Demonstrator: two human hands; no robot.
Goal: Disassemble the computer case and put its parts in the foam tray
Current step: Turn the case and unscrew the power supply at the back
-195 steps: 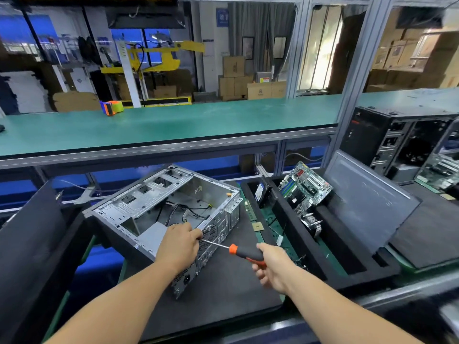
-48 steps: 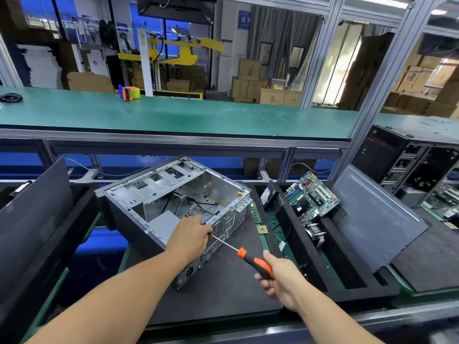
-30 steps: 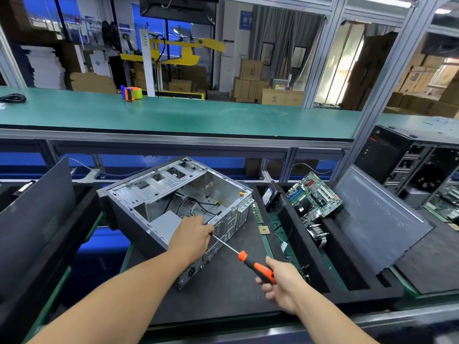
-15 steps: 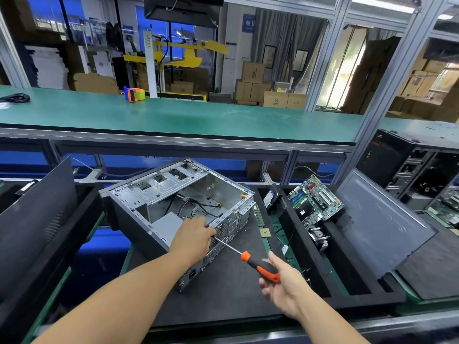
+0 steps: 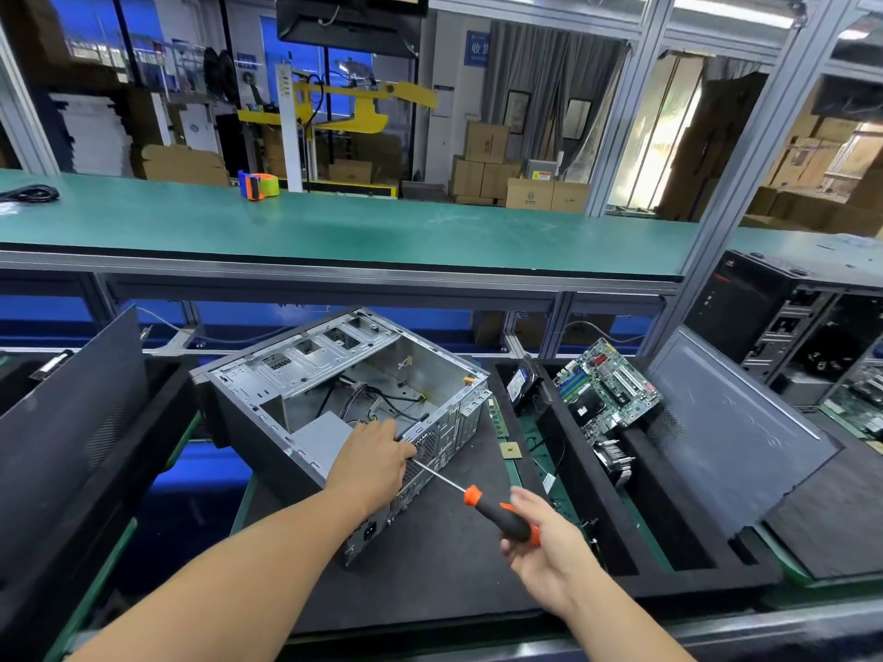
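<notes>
Computer case [image 5: 334, 389] lies on its side on a dark foam mat [image 5: 430, 556] in front of us, its open side facing up. We see bare grey metal inside, a perforated drive cage along the far edge, loose black cables on the floor of the box, and a pale grey box in the near corner. Its rear panel, with vent grilles and a power socket, faces us.

Our left hand [image 5: 375, 458] rests on the top edge of that rear panel, fingers curled over it and gripping the rim. Our right hand [image 5: 544, 551] holds a screwdriver [image 5: 501, 516] by its orange and black handle, fingers loosely wrapped around it; the thin shaft points up and left, its tip hidden at our left hand.

Just right of the mat sits the black foam tray [image 5: 592, 527]. In its slots we see a green circuit board [image 5: 607, 389] leaning upright, a hard drive [image 5: 518, 387], and a grey side panel [image 5: 731, 437] tilted against the tray's right side.
</notes>
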